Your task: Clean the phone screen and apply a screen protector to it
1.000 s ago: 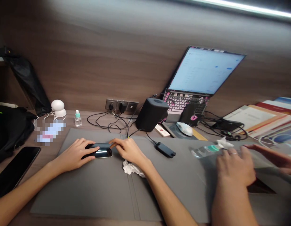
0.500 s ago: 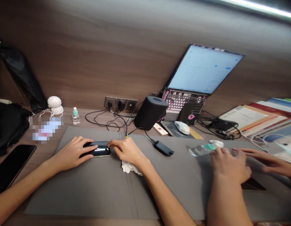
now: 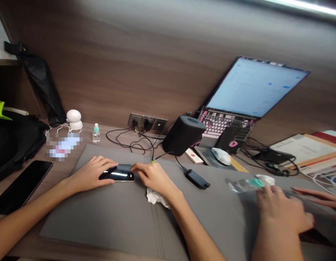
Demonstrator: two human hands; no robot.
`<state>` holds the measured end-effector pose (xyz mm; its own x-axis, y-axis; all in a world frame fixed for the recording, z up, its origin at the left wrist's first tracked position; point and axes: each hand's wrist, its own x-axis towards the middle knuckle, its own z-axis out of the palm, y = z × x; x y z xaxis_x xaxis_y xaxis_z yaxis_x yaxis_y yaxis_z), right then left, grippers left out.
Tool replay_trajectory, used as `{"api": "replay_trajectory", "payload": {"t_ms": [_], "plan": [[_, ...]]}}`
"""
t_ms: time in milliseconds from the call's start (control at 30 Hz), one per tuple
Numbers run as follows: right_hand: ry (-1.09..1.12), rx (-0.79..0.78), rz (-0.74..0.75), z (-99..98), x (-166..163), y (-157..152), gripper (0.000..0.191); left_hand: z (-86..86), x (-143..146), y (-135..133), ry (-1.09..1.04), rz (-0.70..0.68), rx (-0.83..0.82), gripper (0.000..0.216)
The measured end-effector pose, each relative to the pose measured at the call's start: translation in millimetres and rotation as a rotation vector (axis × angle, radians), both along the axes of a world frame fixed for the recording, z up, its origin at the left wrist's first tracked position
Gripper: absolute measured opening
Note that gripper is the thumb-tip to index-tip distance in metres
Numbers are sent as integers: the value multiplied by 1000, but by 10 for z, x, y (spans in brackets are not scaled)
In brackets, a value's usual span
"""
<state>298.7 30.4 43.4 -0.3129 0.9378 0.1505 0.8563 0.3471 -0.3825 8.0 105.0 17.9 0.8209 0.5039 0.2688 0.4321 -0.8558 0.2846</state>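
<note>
A black-screened smartphone (image 3: 121, 172) lies flat on the grey desk mat (image 3: 110, 217), a light glare across its glass. Around its left end is my left hand (image 3: 95, 172), thumb along the near edge and fingers along the far edge. My right hand (image 3: 154, 177) is at the phone's right end, thumb and index finger pinched together by the far corner. Whether a thin film or anything else is between those fingertips is too small to make out. Beneath my right wrist sits a crumpled white tissue (image 3: 157, 197), partly hidden.
To the right, another person's hands (image 3: 282, 206) work over a dark flat item near a clear bottle (image 3: 244, 184). A black cabled device (image 3: 196, 178), black speaker (image 3: 184, 136), laptop (image 3: 255, 87) and mouse (image 3: 221, 156) stand behind. At left are a larger black phone (image 3: 23, 186) and a small bottle (image 3: 96, 134).
The camera has turned left, so everything appears farther right. My left index finger has moved off the phone's screen to its far edge. My right hand stays at the same corner.
</note>
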Motion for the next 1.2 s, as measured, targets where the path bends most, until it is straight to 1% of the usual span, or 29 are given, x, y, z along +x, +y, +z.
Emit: {"api": "replay_trajectory", "payload": {"t_ms": [233, 400, 500, 667, 800, 900, 1067, 1200], "plan": [[49, -35, -4, -11, 12, -4, 38, 22, -47, 65, 1, -2, -79, 65], [76, -40, -2, -8, 35, -6, 40, 163, -170, 122, 58, -42, -180, 66], [85, -43, -8, -8, 31, -3, 39, 249, -224, 119, 90, -30, -213, 68], [101, -32, -3, -8, 26, 3, 39, 308, -223, 76, 117, 19, -190, 65], [104, -34, -19, -4, 26, -4, 39, 317, -230, 94, 132, 8, -181, 65], [103, -27, -32, -10, 24, -3, 39, 339, -236, 107, 141, 12, -180, 61], [125, -37, -49, -1, 18, 7, 38, 423, -193, 66, 172, 36, -168, 52], [139, -40, -53, 4, 17, 6, 39, 453, -155, 36, 222, 49, -151, 49]]}}
